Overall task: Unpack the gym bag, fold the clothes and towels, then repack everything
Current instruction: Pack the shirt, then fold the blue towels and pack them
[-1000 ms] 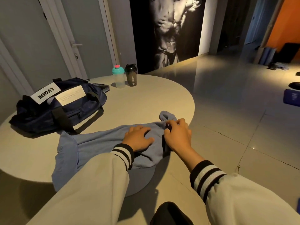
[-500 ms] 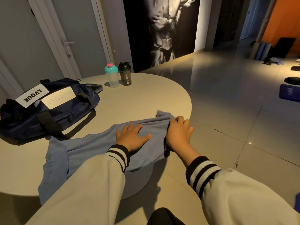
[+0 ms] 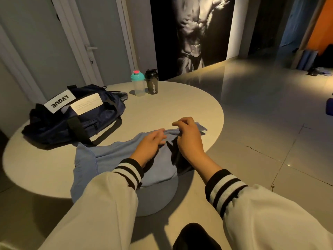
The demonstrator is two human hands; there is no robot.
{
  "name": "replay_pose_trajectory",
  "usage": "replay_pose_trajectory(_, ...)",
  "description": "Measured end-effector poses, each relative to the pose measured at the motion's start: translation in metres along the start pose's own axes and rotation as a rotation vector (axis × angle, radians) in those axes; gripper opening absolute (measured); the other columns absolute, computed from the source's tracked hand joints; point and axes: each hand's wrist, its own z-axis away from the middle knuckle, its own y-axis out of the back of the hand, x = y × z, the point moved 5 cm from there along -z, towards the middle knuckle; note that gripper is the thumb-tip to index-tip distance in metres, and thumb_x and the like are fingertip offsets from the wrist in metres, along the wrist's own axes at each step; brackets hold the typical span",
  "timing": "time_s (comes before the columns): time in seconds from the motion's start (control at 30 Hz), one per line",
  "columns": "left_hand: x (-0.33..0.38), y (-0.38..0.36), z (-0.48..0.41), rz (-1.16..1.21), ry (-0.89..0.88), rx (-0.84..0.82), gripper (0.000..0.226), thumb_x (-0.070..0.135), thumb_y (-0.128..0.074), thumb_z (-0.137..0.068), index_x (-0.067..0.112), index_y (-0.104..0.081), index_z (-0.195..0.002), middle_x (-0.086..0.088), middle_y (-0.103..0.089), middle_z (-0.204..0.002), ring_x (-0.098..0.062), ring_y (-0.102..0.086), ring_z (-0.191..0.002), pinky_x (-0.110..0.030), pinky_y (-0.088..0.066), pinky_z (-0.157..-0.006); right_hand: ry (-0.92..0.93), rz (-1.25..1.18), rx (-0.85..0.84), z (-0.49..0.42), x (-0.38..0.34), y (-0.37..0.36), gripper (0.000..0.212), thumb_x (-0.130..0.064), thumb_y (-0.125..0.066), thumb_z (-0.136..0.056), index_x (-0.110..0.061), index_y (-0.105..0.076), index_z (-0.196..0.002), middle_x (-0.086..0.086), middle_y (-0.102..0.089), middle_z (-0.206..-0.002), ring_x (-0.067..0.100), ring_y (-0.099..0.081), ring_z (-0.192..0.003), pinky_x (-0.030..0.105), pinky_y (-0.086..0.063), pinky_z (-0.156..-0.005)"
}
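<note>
One blue garment (image 3: pixel 115 159) lies at the table's (image 3: pixel 180 105) 5 o'clock edge, partly hanging off. It looks soft, light and floppy, best taken at the corners or hem. Right hand (image 3: pixel 189 139) pinches its far edge. Left hand (image 3: pixel 149 147) rests on it, can't tell if it's pinching. One gym bag (image 3: pixel 75 120) at 9 o'clock. Two bottles at 12: teal-capped bottle (image 3: pixel 138 83), black bottle (image 3: pixel 151 82).

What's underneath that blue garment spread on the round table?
Only the round table shows around the blue garment, whose near part hangs over the edge above the grey pedestal. Anything beneath the cloth is covered.
</note>
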Motion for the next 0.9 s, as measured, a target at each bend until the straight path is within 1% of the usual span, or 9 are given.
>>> replay_pose_trajectory(0.07,0.004,0.025,0.016,0.363,0.043,0.125,0.047,0.047,-0.036,-0.107,0.020,-0.051,-0.143,-0.008,-0.066,-0.128,-0.022,-0.066,-0.114,-0.033,-0.054,-0.093,0.129,-0.091,-0.184,0.004,-0.044,-0.023,0.046,0.009,-0.054,-0.090,-0.012,-0.064,-0.130,0.007,-0.048,-0.135,0.018,-0.051,-0.120,-0.001,-0.028,-0.093)
replay_pose_trajectory(0.17,-0.014,0.076,0.038,0.545,0.097,0.285,0.050,0.055,-0.048,-0.101,0.022,-0.056,-0.137,-0.007,-0.067,-0.126,-0.023,-0.065,-0.117,-0.042,-0.052,-0.100,0.325,-0.204,-0.533,0.030,-0.101,-0.065,0.045,-0.004,-0.054,-0.094,-0.015,-0.058,-0.137,0.003,-0.041,-0.150,0.013,-0.041,-0.133,0.009,-0.025,-0.107)
replay_pose_trajectory(0.3,-0.051,0.129,0.069,0.171,0.171,0.336,0.022,0.039,-0.062,-0.098,0.020,-0.068,-0.110,-0.009,-0.074,-0.099,-0.023,-0.071,-0.091,-0.045,-0.059,-0.086,0.266,-0.212,-0.481,0.054,-0.094,-0.089,0.027,-0.009,-0.051,-0.095,-0.017,-0.066,-0.115,0.001,-0.051,-0.120,0.016,-0.052,-0.101,0.025,-0.046,-0.089)
replay_pose_trajectory(0.4,-0.068,0.142,0.076,-0.309,0.175,0.296,0.023,0.033,-0.053,-0.102,0.019,-0.068,-0.093,-0.003,-0.062,-0.079,-0.017,-0.056,-0.074,-0.038,-0.048,-0.073,0.214,-0.048,-0.522,0.062,-0.076,-0.101,0.024,-0.016,-0.054,-0.092,-0.017,-0.066,-0.113,0.002,-0.049,-0.097,0.017,-0.046,-0.082,0.037,-0.041,-0.073)
replay_pose_trajectory(0.5,-0.065,0.120,0.073,-0.638,0.142,0.144,0.021,0.037,-0.049,-0.102,0.025,-0.066,-0.099,-0.001,-0.066,-0.089,-0.020,-0.062,-0.084,-0.042,-0.054,-0.084,0.218,0.107,-0.615,0.063,-0.067,-0.106,0.038,-0.034,-0.055,-0.094,-0.027,-0.060,-0.132,0.004,-0.054,-0.121,0.019,-0.051,-0.102,0.037,-0.047,-0.085)
replay_pose_trajectory(0.6,-0.058,0.091,0.064,-0.875,0.153,0.062,0.037,0.046,-0.034,-0.107,0.033,-0.056,-0.133,-0.006,-0.054,-0.143,-0.033,-0.046,-0.135,-0.050,-0.034,-0.115,0.210,0.277,-0.583,0.054,-0.054,-0.104,0.040,-0.035,-0.045,-0.102,-0.029,-0.052,-0.141,0.008,-0.050,-0.136,0.030,-0.052,-0.114,0.042,-0.045,-0.095)
replay_pose_trajectory(0.67,-0.054,0.078,0.054,-0.880,0.122,0.062,0.049,0.054,-0.027,-0.105,0.035,-0.046,-0.146,-0.004,-0.045,-0.155,-0.032,-0.038,-0.143,-0.053,-0.029,-0.118,0.199,0.371,-0.566,0.045,-0.043,-0.100,0.040,-0.032,-0.040,-0.104,-0.029,-0.050,-0.143,0.007,-0.047,-0.139,0.032,-0.049,-0.118,0.045,-0.038,-0.101)
replay_pose_trajectory(0.77,-0.045,0.066,0.041,-0.704,0.033,0.141,0.041,0.051,-0.032,-0.105,0.032,-0.063,-0.126,0.001,-0.068,-0.124,-0.022,-0.060,-0.113,-0.050,-0.044,-0.105,0.096,0.454,-0.540,0.030,-0.018,-0.086,0.043,-0.027,-0.043,-0.104,-0.031,-0.044,-0.147,0.005,-0.040,-0.151,0.034,-0.043,-0.131,0.057,-0.021,-0.114)
replay_pose_trajectory(0.9,-0.041,0.055,0.032,-0.799,-0.045,0.218,0.034,0.040,-0.043,-0.102,0.029,-0.066,-0.125,0.000,-0.062,-0.131,-0.025,-0.055,-0.119,-0.047,-0.041,-0.108,-0.045,0.542,-0.397,0.017,0.006,-0.066,0.041,-0.023,-0.046,-0.102,-0.025,-0.049,-0.143,0.005,-0.051,-0.142,0.032,-0.043,-0.132,0.060,-0.011,-0.119)
